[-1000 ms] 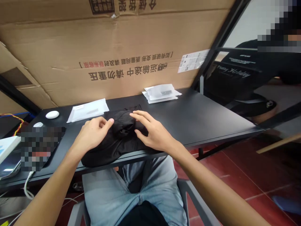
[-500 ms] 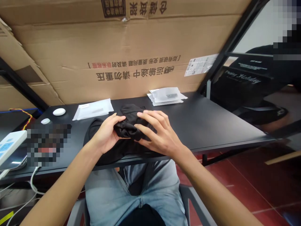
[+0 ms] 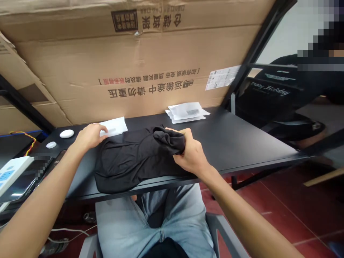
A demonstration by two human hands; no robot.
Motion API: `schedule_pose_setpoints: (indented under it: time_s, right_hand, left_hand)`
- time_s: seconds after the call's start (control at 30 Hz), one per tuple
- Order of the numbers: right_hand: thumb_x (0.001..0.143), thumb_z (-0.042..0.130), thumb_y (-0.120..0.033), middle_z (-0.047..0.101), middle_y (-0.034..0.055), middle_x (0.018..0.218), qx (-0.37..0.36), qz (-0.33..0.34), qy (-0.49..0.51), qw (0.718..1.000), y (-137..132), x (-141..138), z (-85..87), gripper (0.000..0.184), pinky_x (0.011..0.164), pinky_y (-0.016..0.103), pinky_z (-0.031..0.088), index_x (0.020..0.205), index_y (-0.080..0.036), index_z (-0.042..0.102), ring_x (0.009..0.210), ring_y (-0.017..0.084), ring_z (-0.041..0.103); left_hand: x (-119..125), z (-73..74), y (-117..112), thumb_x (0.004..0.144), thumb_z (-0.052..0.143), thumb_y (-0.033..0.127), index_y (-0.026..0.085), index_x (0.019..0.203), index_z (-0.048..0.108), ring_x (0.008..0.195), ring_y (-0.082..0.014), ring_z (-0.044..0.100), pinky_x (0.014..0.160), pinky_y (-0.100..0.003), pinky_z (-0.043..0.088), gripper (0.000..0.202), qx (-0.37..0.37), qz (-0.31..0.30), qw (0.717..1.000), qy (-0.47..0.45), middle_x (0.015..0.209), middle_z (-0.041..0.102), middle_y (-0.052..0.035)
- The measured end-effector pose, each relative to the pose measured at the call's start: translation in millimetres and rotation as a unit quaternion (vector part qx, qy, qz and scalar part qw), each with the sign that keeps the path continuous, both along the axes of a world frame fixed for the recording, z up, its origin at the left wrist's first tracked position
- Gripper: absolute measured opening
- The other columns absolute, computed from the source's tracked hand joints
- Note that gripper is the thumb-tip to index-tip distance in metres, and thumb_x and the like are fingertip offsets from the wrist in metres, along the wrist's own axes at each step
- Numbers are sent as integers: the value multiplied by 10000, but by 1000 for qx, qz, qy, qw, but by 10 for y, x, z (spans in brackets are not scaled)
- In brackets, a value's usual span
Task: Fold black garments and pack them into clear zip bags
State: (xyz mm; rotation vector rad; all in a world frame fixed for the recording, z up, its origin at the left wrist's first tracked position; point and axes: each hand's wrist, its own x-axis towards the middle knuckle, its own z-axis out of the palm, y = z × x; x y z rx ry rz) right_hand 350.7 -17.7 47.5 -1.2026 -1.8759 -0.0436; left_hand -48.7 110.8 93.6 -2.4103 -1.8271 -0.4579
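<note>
A black cloth garment [image 3: 129,159] lies spread along the front of the black tabletop, its right end bunched up. My right hand [image 3: 192,150] is closed around that bunched end and lifts it slightly off the table. Over to the left, my left hand [image 3: 91,136] has let its fingers come down at the left part of a flat white translucent packet [image 3: 115,126]. Its thumb and fingertips look slightly apart at the packet's surface; whether they press on it is unclear.
More white packets [image 3: 186,113] lie stacked at the back, before a large cardboard sheet [image 3: 150,57]. Left are a white oval object [image 3: 66,133], a smaller white disc [image 3: 51,144], phones and a power strip [image 3: 13,172]. A person in black [image 3: 279,93] is beyond the right frame post.
My left hand has left the garment and moved left to the white packet. My right hand has closed on the bunched cloth. The garment now lies flatter toward the left.
</note>
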Motion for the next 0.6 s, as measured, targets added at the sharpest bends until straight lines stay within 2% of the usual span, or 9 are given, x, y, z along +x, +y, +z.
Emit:
schedule_pose_setpoints:
  time_s: [0.07, 0.1, 0.2, 0.27, 0.33, 0.43, 0.5, 0.6]
  right_hand:
    - [771, 619, -158, 838, 64, 1057, -14, -23, 9, 1000, -20, 10, -1, 627, 703, 369, 644, 1388, -246, 557, 825, 315, 823]
    - [765, 614, -162, 835, 48, 1016, -15, -26, 11, 999, -25, 22, 1, 628, 703, 362, 642, 1386, -245, 575, 817, 310, 823]
    - [781, 622, -179, 842, 59, 1127, 7, -31, 27, 999, -24, 81, 16, 588, 852, 381, 661, 1364, -243, 661, 963, 309, 832]
    - [825, 656, -219, 839, 81, 1187, 38, -50, 63, 996, -14, 126, 29, 486, 945, 410, 656, 1306, -232, 724, 1043, 322, 824]
    - [877, 692, -270, 836, 95, 1196, 75, -69, 121, 987, -5, 157, 49, 394, 1006, 444, 648, 1262, -221, 758, 1102, 340, 812]
    - [946, 719, -316, 832, 99, 1186, 127, -64, 199, 970, -25, 156, 101, 302, 1103, 504, 617, 1227, -223, 780, 1204, 357, 781]
    - [985, 710, -322, 830, 105, 1177, 138, -39, 215, 966, -73, 127, 144, 275, 1141, 537, 603, 1234, -228, 782, 1244, 361, 766]
    - [1023, 678, -290, 810, 117, 1278, 127, 26, 197, 972, -177, 65, 192, 361, 1145, 542, 619, 1377, -244, 729, 1274, 356, 759]
  left_hand:
    - [5, -11, -5, 965, 674, 322, 197, 971, 784, 1037, -318, 737, 912, -387, 529, 167, 12, 15, 1000, 8, 1004, 776, -101]
    - [35, 6, -34, 973, 653, 320, 209, 955, 773, 1052, -327, 737, 891, -381, 523, 165, 30, 18, 999, 7, 1020, 777, -107]
    - [251, 121, -261, 1014, 581, 344, 253, 1004, 734, 1116, -341, 724, 861, -371, 515, 178, 109, -1, 994, 0, 1109, 781, -113]
    - [500, 193, -528, 1035, 545, 362, 280, 1075, 702, 1092, -333, 728, 840, -361, 511, 182, 122, -36, 992, 12, 1106, 782, -110]
    - [795, 203, -837, 1033, 554, 372, 278, 1115, 669, 967, -322, 747, 790, -352, 503, 169, 65, -79, 994, 33, 998, 777, -93]
    - [1178, 77, -1217, 1078, 473, 380, 257, 1126, 629, 830, -312, 756, 720, -353, 492, 204, -39, -135, 988, 72, 953, 776, -103]
    - [1315, -56, -1327, 1099, 420, 366, 252, 1141, 620, 813, -317, 763, 700, -357, 490, 234, -82, -159, 980, 83, 957, 781, -116]
    - [1339, -207, -1283, 1082, 430, 315, 253, 1259, 609, 923, -333, 787, 766, -379, 522, 260, -99, -177, 978, 43, 1066, 804, -133]
